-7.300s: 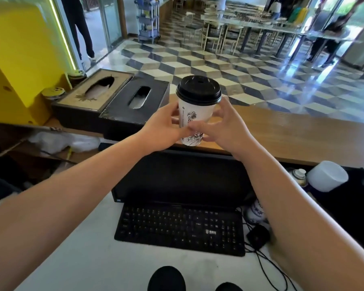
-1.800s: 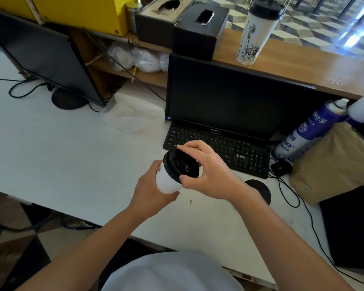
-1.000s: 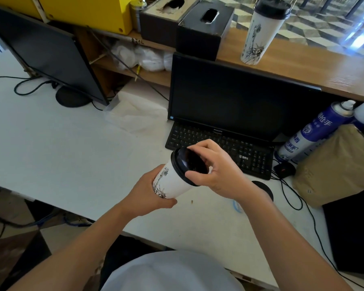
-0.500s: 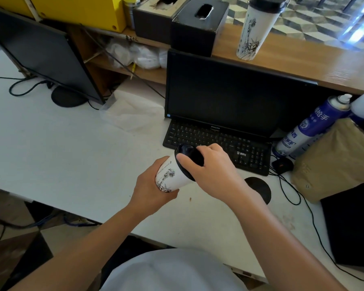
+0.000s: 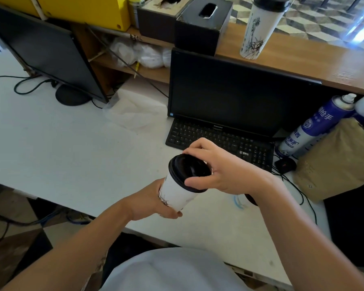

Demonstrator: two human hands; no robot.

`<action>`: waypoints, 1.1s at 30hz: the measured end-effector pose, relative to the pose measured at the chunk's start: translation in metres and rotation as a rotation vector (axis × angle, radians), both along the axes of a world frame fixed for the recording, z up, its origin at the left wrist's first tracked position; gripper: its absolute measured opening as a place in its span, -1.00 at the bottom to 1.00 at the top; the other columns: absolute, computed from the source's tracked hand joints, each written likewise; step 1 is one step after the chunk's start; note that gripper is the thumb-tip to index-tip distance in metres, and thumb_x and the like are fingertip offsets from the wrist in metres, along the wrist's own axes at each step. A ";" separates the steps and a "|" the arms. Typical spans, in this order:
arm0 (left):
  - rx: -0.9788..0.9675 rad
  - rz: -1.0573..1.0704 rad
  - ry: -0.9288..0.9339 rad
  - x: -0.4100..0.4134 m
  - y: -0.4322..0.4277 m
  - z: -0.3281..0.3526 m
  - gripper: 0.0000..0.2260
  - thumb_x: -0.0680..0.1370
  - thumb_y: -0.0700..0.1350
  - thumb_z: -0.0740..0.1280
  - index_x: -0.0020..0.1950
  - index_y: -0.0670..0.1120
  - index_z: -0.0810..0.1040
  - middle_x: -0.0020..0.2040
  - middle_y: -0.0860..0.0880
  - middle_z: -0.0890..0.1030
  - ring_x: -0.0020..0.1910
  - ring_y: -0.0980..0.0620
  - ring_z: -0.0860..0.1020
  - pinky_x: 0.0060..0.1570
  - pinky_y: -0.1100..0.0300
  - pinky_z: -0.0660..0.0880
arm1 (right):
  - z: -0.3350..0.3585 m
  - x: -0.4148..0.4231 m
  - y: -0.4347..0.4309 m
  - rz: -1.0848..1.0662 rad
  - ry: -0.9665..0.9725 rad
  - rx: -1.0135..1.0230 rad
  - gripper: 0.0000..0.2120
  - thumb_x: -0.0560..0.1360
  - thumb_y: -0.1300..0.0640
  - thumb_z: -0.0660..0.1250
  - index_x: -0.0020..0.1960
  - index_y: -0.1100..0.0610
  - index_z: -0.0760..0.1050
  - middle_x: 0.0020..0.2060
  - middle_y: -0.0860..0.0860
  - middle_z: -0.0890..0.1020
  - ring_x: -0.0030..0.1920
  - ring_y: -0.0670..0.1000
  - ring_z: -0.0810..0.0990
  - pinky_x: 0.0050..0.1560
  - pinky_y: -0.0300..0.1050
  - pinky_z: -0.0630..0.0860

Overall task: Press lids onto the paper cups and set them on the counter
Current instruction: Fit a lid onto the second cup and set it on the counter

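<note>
A white paper cup with a dark line drawing is tilted over the white desk, its mouth toward me and to the right. My left hand grips the cup's lower body from below. A black lid sits on its rim, and my right hand pinches that lid's edge between thumb and fingers. A second, taller cup with a black lid on it stands upright on the wooden counter behind the monitor.
A black monitor and keyboard stand just beyond my hands. A second monitor is at the left. A blue spray can and brown paper bag sit right. Two tissue boxes occupy the counter's left part.
The first lidded cup was set down on the counter. I now hold a second cup over the desk; my right hand has shifted round its lid, and the cup's mouth has turned more toward me.
</note>
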State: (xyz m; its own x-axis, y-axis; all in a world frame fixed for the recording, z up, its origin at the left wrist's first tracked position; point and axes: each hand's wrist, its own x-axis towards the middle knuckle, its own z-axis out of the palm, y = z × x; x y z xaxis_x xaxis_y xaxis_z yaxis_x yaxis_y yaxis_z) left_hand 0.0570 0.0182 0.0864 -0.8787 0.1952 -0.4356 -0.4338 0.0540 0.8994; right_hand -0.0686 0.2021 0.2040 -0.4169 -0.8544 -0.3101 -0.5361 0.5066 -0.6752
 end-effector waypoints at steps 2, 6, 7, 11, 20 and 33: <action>-0.033 0.095 0.041 0.002 0.007 -0.002 -0.49 0.37 -0.37 0.54 0.25 -0.07 0.52 0.01 -0.06 0.70 0.07 -0.16 0.68 0.10 -0.21 0.61 | -0.001 0.003 0.000 -0.037 0.059 -0.002 -0.36 0.53 -0.14 0.41 0.54 -0.01 0.33 0.35 -0.18 0.33 0.34 -0.09 0.37 0.31 -0.12 0.49; -0.157 0.359 0.146 0.002 0.012 -0.010 -0.42 0.26 -0.24 0.59 0.21 0.11 0.53 0.06 0.00 0.68 0.07 -0.08 0.66 0.01 -0.09 0.66 | -0.006 0.020 -0.010 -0.285 0.162 -0.029 -0.33 0.50 -0.23 0.38 0.51 0.03 0.36 0.31 -0.11 0.41 0.25 -0.08 0.41 0.15 -0.25 0.44; -0.191 0.389 0.170 0.001 0.013 -0.011 -0.40 0.25 -0.22 0.59 0.20 0.13 0.52 0.05 0.01 0.68 0.05 -0.05 0.65 -0.02 -0.05 0.67 | -0.007 0.024 -0.013 -0.333 0.161 -0.014 -0.36 0.49 -0.26 0.38 0.46 0.03 0.40 0.26 -0.09 0.41 0.19 -0.08 0.42 0.01 -0.31 0.43; -0.317 0.468 0.247 -0.002 0.016 -0.012 -0.38 0.27 -0.24 0.61 0.13 0.27 0.45 -0.02 0.15 0.65 -0.03 0.17 0.63 -0.16 0.29 0.62 | -0.008 0.032 -0.019 -0.463 0.149 -0.006 -0.52 0.46 -0.31 0.39 0.17 0.02 0.54 0.08 -0.07 0.43 -0.06 -0.13 0.46 -0.34 -0.35 0.35; -0.074 0.197 0.163 0.001 0.003 0.006 -0.39 0.35 -0.45 0.53 0.25 0.05 0.52 0.03 -0.11 0.69 0.02 -0.12 0.69 -0.05 0.01 0.67 | 0.003 0.013 -0.005 -0.156 0.078 -0.132 -0.47 0.40 -0.12 0.54 0.29 0.03 0.53 0.19 -0.14 0.43 0.16 -0.08 0.48 0.14 -0.10 0.57; 0.042 0.082 0.040 -0.005 -0.003 -0.008 -0.42 0.36 -0.33 0.54 0.30 0.07 0.53 0.19 -0.07 0.63 0.18 -0.10 0.60 0.16 -0.19 0.59 | -0.038 0.004 -0.001 -0.311 -0.243 -0.265 -0.25 0.40 -0.04 0.57 0.52 -0.09 0.36 0.32 -0.21 0.50 0.31 -0.15 0.50 0.18 -0.15 0.61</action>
State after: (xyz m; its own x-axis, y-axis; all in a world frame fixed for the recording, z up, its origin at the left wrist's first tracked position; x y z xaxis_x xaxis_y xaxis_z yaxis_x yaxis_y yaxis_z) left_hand 0.0518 0.0154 0.0783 -0.9091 0.1392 -0.3925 -0.3988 -0.0189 0.9169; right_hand -0.0648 0.2006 0.1658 -0.6078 -0.7636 -0.2182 -0.1969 0.4111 -0.8901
